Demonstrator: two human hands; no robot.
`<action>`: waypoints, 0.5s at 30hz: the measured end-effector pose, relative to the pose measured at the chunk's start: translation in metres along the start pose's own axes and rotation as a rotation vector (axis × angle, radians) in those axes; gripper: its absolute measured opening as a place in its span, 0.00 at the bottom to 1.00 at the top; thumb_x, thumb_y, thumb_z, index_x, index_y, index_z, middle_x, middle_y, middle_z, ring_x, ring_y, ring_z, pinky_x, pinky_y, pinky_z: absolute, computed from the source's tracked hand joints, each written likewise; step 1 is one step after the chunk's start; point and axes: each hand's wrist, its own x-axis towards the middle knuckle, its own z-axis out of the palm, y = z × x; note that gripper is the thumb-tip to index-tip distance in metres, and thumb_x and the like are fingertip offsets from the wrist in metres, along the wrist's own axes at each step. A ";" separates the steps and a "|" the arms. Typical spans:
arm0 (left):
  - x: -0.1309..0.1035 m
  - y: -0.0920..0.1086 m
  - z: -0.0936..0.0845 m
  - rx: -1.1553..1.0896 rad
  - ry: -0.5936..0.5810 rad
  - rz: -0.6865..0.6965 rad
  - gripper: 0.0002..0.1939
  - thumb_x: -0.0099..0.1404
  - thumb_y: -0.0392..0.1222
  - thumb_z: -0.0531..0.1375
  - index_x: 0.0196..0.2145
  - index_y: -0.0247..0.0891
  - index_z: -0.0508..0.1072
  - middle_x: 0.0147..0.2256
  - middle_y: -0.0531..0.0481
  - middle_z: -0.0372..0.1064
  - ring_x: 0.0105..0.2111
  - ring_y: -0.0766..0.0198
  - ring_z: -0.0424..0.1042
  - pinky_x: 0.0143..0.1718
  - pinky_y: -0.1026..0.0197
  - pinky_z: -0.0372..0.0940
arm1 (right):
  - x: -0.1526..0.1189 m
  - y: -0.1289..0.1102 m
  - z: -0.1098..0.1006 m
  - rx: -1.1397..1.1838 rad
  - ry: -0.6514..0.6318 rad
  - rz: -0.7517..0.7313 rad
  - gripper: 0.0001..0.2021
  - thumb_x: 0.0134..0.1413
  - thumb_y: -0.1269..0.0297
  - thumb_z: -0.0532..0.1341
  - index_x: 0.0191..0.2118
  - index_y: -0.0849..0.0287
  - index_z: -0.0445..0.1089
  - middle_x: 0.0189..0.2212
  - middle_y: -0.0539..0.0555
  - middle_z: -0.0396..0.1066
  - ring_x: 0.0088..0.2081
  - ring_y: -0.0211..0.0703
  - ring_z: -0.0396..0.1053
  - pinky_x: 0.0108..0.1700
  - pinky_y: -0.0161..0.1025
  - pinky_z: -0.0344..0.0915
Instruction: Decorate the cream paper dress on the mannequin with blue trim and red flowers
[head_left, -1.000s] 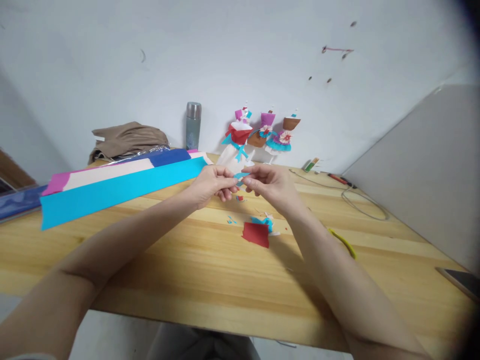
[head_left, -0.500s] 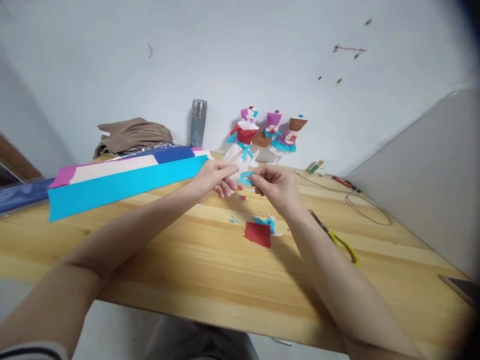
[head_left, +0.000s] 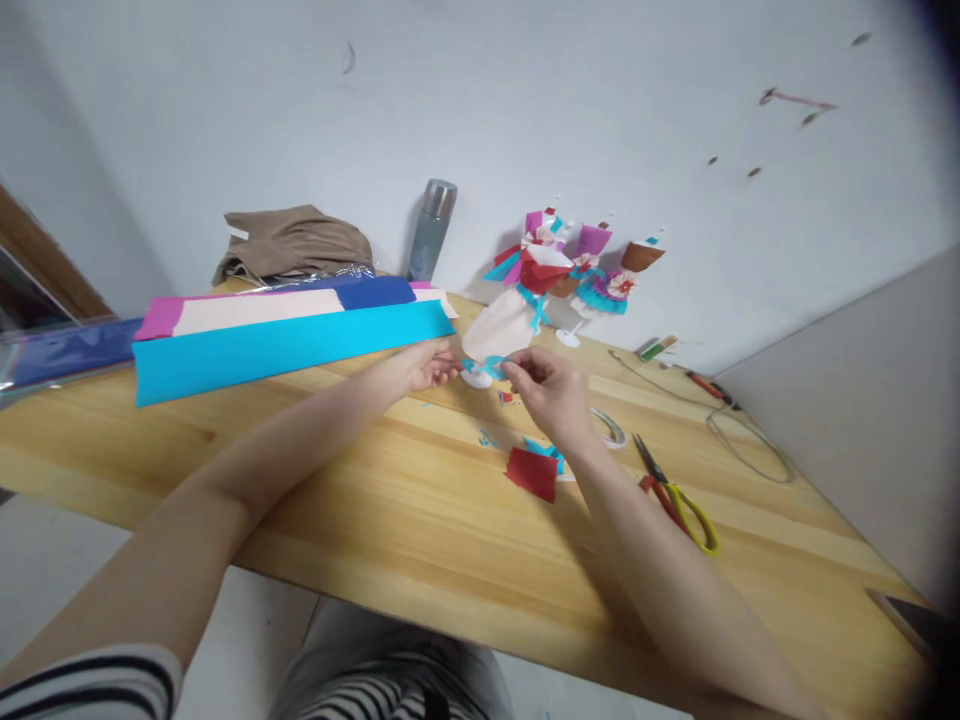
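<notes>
My right hand (head_left: 546,392) pinches a blue paper strip (head_left: 493,366) between thumb and fingers, at the foot of a small figure in a pale paper skirt (head_left: 501,322). The figure stands upright on a white round base (head_left: 477,379) and wears a red top with a blue bow. My left hand (head_left: 435,366) is on the other side of the base, its fingertips curled at the left end of the blue paper; what they grip is too small to tell. A red paper piece (head_left: 532,474) lies below, beside blue scraps (head_left: 544,450).
Long paper sheets, the front one blue (head_left: 292,350), lie at the left, before brown cloth (head_left: 300,245) and a flask (head_left: 433,232). More dressed figures (head_left: 604,290) stand near the wall. Tape roll (head_left: 609,428), yellow-handled scissors (head_left: 694,520) and a cable (head_left: 750,452) are at the right.
The view has shifted, so the table items appear displaced. My left hand has moved away from my right hand, lower beside the figure. The tape roll and a red handle near the scissors now show.
</notes>
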 end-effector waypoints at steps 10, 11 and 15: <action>0.020 0.004 0.012 -0.233 -0.204 -0.095 0.27 0.73 0.58 0.47 0.31 0.34 0.71 0.21 0.46 0.68 0.18 0.66 0.63 0.16 0.66 0.53 | -0.026 0.007 0.028 -0.114 0.002 0.011 0.09 0.57 0.59 0.60 0.28 0.55 0.72 0.23 0.52 0.71 0.25 0.42 0.64 0.30 0.40 0.61; 0.021 0.004 0.013 -0.254 -0.206 -0.102 0.28 0.74 0.58 0.45 0.30 0.34 0.71 0.21 0.47 0.66 0.17 0.66 0.62 0.16 0.66 0.51 | -0.028 0.006 0.028 -0.121 0.004 0.010 0.09 0.57 0.59 0.60 0.29 0.55 0.73 0.23 0.52 0.71 0.25 0.42 0.65 0.30 0.40 0.61; 0.018 0.000 0.013 -0.348 -0.238 -0.099 0.26 0.74 0.57 0.47 0.30 0.34 0.70 0.22 0.47 0.66 0.18 0.67 0.61 0.15 0.66 0.48 | -0.032 0.005 0.029 -0.139 0.041 0.030 0.09 0.58 0.59 0.61 0.29 0.55 0.74 0.24 0.52 0.73 0.25 0.42 0.66 0.30 0.41 0.63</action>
